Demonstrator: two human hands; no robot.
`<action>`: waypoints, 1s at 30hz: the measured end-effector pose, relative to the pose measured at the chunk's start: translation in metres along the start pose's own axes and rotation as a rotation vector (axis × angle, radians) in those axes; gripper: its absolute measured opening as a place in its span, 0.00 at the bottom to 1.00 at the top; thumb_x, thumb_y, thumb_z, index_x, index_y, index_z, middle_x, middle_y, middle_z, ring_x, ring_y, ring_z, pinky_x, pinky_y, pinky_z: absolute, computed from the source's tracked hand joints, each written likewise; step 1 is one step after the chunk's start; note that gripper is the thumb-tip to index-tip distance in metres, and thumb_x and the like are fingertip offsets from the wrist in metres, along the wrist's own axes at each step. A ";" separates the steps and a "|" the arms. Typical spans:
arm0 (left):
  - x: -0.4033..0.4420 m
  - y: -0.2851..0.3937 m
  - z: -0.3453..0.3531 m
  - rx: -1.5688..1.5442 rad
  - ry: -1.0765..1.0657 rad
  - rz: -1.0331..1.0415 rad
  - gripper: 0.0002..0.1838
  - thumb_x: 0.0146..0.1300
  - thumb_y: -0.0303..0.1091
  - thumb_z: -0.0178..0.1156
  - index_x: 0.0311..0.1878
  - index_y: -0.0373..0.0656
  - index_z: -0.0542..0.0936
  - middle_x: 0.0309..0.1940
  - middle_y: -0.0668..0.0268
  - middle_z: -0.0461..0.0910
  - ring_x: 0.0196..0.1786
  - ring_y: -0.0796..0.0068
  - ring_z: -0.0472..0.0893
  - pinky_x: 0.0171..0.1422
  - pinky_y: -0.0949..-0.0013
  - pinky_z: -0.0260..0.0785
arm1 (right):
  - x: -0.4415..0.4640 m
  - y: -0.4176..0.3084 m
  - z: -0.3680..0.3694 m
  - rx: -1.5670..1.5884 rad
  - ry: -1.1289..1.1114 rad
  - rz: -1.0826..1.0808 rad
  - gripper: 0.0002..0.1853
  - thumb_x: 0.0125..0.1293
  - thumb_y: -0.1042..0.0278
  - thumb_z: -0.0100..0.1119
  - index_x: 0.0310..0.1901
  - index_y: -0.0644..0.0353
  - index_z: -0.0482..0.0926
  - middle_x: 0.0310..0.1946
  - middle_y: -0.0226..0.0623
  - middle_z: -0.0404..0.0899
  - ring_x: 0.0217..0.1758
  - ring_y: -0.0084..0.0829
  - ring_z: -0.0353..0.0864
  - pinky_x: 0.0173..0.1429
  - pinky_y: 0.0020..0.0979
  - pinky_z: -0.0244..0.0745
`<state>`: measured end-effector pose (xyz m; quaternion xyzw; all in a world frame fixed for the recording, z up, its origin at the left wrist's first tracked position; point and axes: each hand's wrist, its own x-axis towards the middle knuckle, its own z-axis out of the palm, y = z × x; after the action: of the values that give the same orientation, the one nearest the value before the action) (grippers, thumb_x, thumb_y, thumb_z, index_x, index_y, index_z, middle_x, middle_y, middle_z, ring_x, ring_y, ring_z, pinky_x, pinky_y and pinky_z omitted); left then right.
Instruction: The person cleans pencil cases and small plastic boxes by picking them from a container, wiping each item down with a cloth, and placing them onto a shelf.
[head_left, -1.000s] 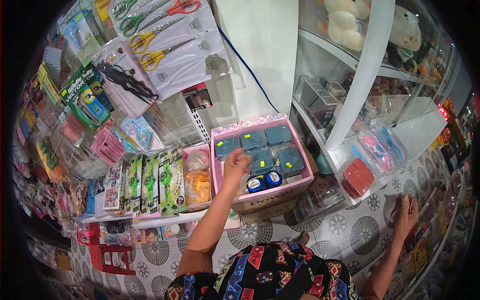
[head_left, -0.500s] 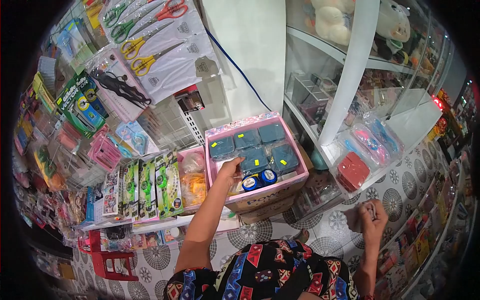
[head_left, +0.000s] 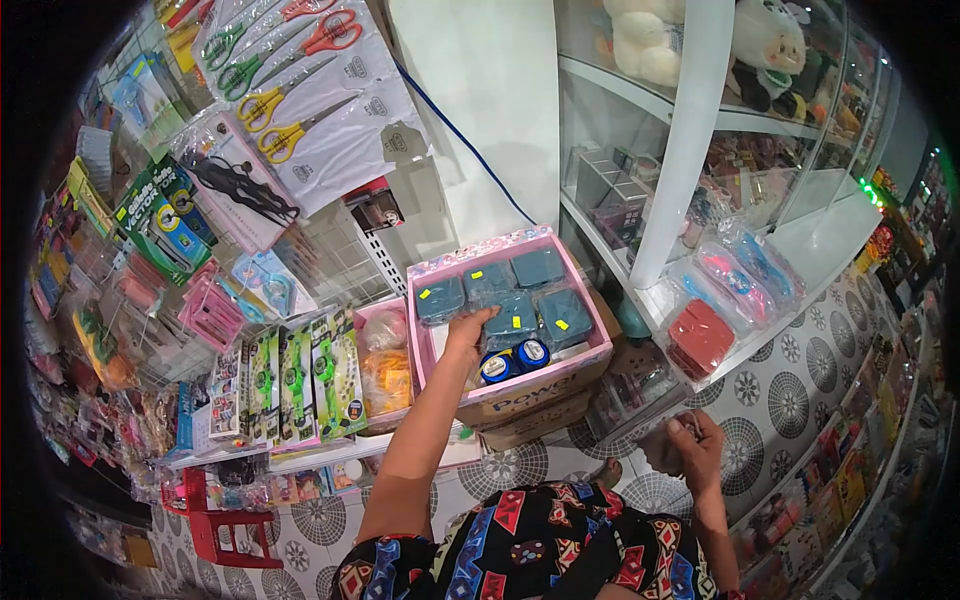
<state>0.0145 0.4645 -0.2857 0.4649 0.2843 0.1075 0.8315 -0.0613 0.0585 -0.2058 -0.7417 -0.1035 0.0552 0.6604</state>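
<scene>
My left hand [head_left: 466, 336] reaches into a pink box [head_left: 414, 345], fingers stretched out against the left edge of a dark teal square pack [head_left: 514, 322] in clear wrap. Several similar packs lie in the same box, most with small yellow stickers. Two round blue items [head_left: 513, 361] with pale tops sit in front of that pack, near the box's front wall. Out to the right, above the floor, my right hand [head_left: 699, 450] is closed around a crumpled greyish-brown cloth-like piece [head_left: 658, 449]; its exact kind is unclear.
A brown carton [head_left: 535, 420] supports the pink box. Left of it stand green packaged watches [head_left: 293, 376] and orange bagged goods [head_left: 385, 380]. Packaged scissors [head_left: 290, 138] hang above. On the right, a glass-fronted shelf edge [head_left: 745, 345] bears red packs [head_left: 701, 338] and pink-blue cases [head_left: 735, 285].
My right hand has moved left and slightly down, the crumpled piece still in it. My left hand stays at the teal pack, fingers a little further over it. The view has shifted slightly.
</scene>
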 end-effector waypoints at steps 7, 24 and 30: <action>0.017 -0.007 -0.009 0.023 0.002 -0.006 0.11 0.49 0.22 0.65 0.37 0.34 0.76 0.34 0.58 0.81 0.35 0.69 0.81 0.40 0.67 0.75 | 0.005 -0.009 0.032 0.480 -0.062 0.382 0.17 0.61 0.61 0.60 0.47 0.63 0.73 0.35 0.32 0.77 0.32 0.23 0.77 0.34 0.25 0.75; -0.149 0.025 0.004 -0.008 -0.300 0.429 0.13 0.52 0.20 0.57 0.42 0.37 0.74 0.38 0.67 0.78 0.42 0.78 0.78 0.50 0.74 0.70 | 0.068 -0.111 0.161 -0.286 -0.292 -1.006 0.20 0.50 0.77 0.59 0.48 0.59 0.76 0.48 0.44 0.72 0.53 0.42 0.71 0.56 0.37 0.67; -0.175 0.031 -0.011 -0.018 -0.272 0.422 0.16 0.51 0.20 0.56 0.46 0.36 0.74 0.41 0.65 0.78 0.43 0.77 0.79 0.50 0.72 0.73 | 0.079 -0.095 0.194 -0.479 -0.379 -1.200 0.19 0.49 0.69 0.63 0.46 0.57 0.76 0.46 0.42 0.72 0.47 0.44 0.73 0.49 0.40 0.69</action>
<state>-0.1318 0.4116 -0.1987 0.5169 0.0656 0.2178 0.8253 -0.0351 0.2746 -0.1309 -0.6592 -0.6212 -0.2167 0.3642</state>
